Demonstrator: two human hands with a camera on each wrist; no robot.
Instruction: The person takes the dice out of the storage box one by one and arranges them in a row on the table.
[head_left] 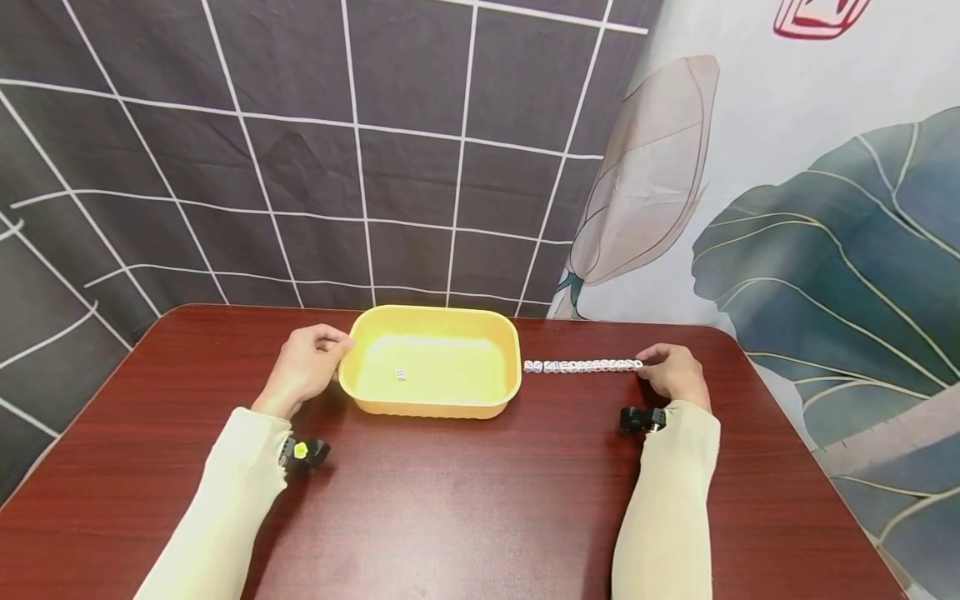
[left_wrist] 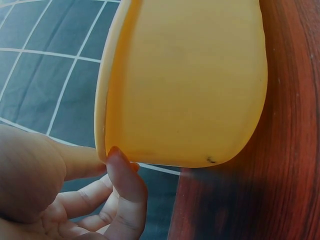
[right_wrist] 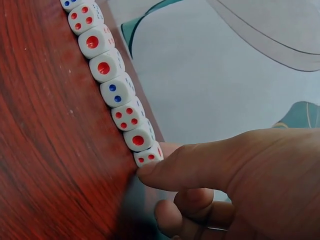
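Note:
A yellow plastic basin (head_left: 429,410) stands on the table, with a single white die (head_left: 401,375) lying inside it. My left hand (head_left: 306,367) pinches the basin's left rim between thumb and forefinger; the left wrist view shows the grip at a corner of the basin (left_wrist: 190,90). To the basin's right, a straight row of white dice (head_left: 581,366) runs across the table. At the far right end of that row, my right hand (head_left: 675,373) pinches the last die (right_wrist: 148,158) with thumb and forefinger. Its forefinger is mostly hidden behind the thumb and die.
The dark red wooden table (head_left: 450,500) has its back edge close behind the basin and dice. Behind it hang a dark grid-patterned cloth (head_left: 292,167) and a pale cloth with leaf prints (head_left: 840,250). A small black device (head_left: 641,419) sits at the right wrist.

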